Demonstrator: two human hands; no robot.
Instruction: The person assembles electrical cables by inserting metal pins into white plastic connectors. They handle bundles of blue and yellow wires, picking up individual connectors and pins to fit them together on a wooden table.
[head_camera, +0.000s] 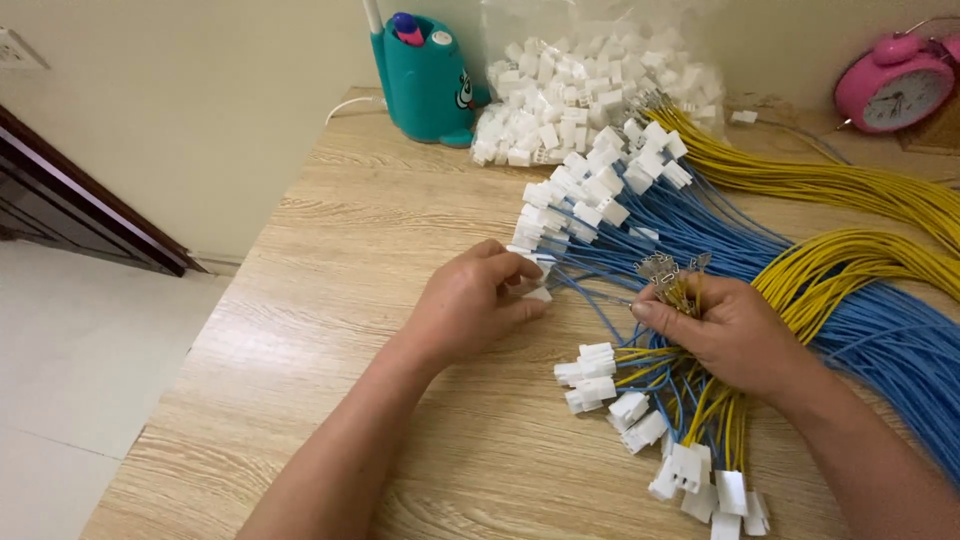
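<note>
Connector (537, 291), white, on the table (330, 300) at the blue wires' (700, 225) ends, pinched in the left hand (470, 300), mostly hidden by its fingers. Right hand (725, 335) fist closed around yellow wires (850, 265), metal terminals (665, 270) protruding, strands below part hidden. Clear bag (590, 85) of white housings at rear, top cut off, beside teal holder (425, 80); pink clock (895, 85) right.

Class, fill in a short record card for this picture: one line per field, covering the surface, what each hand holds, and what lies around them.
Surface: light wooden table
Left hand: pinches a white plastic connector on a blue wire
Right hand: grips a bunch of yellow wires with bare metal terminals upward
Below right hand: finished white connectors on blue and yellow wires
Middle: blue wire bundle fanned out
Back: clear bag of white connectors, teal holder, pink alarm clock
</note>
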